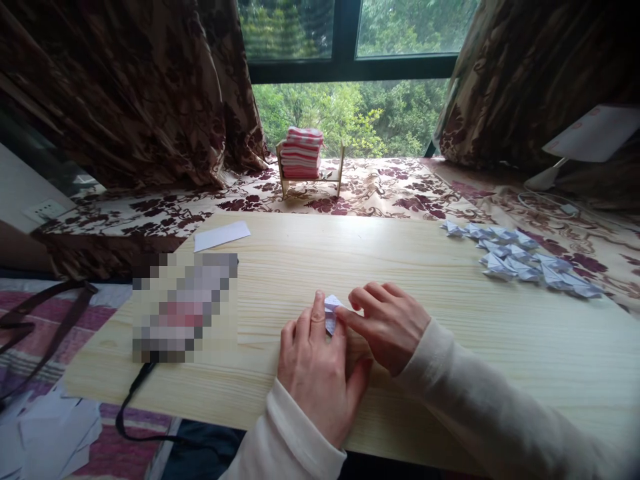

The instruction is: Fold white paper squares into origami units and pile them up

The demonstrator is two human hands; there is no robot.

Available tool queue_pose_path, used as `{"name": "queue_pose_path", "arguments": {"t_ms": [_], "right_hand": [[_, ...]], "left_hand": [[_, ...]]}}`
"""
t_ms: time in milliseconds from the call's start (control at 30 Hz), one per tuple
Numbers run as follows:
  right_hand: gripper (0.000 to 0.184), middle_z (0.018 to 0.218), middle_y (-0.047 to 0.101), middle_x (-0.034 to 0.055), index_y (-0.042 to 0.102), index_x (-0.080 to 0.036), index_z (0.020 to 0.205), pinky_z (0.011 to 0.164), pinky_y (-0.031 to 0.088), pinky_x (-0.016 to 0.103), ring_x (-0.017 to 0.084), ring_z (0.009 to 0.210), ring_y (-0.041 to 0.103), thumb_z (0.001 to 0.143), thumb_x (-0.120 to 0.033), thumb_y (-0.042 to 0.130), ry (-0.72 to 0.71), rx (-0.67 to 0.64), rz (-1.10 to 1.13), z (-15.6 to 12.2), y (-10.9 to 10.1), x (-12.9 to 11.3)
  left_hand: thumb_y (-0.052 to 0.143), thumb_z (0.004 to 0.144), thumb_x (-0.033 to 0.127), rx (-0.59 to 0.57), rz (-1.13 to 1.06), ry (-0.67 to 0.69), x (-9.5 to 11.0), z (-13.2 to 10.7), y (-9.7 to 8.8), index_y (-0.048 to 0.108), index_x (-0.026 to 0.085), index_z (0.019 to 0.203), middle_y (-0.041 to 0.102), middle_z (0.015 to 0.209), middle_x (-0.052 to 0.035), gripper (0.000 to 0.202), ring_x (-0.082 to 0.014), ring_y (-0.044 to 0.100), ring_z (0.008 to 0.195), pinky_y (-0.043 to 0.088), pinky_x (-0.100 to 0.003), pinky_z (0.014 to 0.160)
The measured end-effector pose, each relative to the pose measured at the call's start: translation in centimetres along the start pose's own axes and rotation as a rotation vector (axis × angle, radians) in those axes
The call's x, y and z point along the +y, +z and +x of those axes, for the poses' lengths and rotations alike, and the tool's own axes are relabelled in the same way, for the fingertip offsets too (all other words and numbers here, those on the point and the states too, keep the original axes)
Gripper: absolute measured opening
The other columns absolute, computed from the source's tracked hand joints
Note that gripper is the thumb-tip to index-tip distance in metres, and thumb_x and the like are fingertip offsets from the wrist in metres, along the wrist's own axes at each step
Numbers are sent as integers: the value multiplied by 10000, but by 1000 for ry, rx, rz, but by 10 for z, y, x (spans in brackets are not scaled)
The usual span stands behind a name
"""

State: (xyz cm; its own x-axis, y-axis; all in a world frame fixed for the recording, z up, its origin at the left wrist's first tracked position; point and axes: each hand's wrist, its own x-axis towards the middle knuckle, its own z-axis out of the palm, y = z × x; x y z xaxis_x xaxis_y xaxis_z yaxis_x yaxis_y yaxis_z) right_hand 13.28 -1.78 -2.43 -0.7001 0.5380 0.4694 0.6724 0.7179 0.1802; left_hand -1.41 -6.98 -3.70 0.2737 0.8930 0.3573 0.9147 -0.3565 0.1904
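Note:
Both hands meet near the front middle of a light wooden table (450, 347). My left hand (315, 373) lies over a small folded piece of white paper (331, 312), its fingers curled and pressing down on it. My right hand (387, 323) comes in from the right, fingers bent, fingertips pinching the same paper's edge. Most of the paper is hidden under the fingers. Both arms wear cream sleeves.
Several folded paper pieces (520, 261) lie in a row at the table's right rear. A white paper slip (221, 235) sits at the left rear, a blurred object (183, 307) with a black cable (135, 407) on the left. A small wooden rack holding striped cloth (303, 155) stands by the window.

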Motion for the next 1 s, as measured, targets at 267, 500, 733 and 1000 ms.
{"name": "queue_pose_path", "arguments": {"t_ms": [267, 500, 733, 1000], "right_hand": [[176, 780, 600, 57, 665, -192, 918, 629, 271, 314, 187, 727, 436, 806, -160, 533, 33, -78, -39, -1, 1, 1], [251, 778, 597, 56, 662, -232, 985, 612, 266, 321, 191, 710, 428, 762, -178, 562, 79, -75, -13, 1, 13, 1], [268, 784, 608, 53, 657, -263, 989, 613, 263, 312, 190, 707, 445, 739, -191, 595, 94, -149, 1, 2, 14, 2], [302, 818, 613, 59, 637, -246, 1044, 621, 275, 310, 198, 740, 465, 780, -136, 542, 61, -173, -24, -2, 1, 3]], "left_hand": [[566, 756, 409, 9, -12, -15, 0, 0, 0, 593, 162, 1168, 467, 1340, -193, 481, -337, 504, 1088, 411, -488, 877], [565, 755, 419, -1, -19, -31, 1, 0, 0, 583, 128, 1178, 471, 1333, -203, 513, -339, 503, 1082, 407, -487, 886], [543, 777, 389, -28, -22, -11, 1, 1, -3, 578, 137, 1183, 456, 1358, -171, 480, -321, 491, 1108, 403, -473, 889], [546, 779, 407, -35, -12, -9, 1, 1, -2, 578, 127, 1185, 493, 1326, -174, 495, -326, 480, 1124, 390, -487, 898]]}}
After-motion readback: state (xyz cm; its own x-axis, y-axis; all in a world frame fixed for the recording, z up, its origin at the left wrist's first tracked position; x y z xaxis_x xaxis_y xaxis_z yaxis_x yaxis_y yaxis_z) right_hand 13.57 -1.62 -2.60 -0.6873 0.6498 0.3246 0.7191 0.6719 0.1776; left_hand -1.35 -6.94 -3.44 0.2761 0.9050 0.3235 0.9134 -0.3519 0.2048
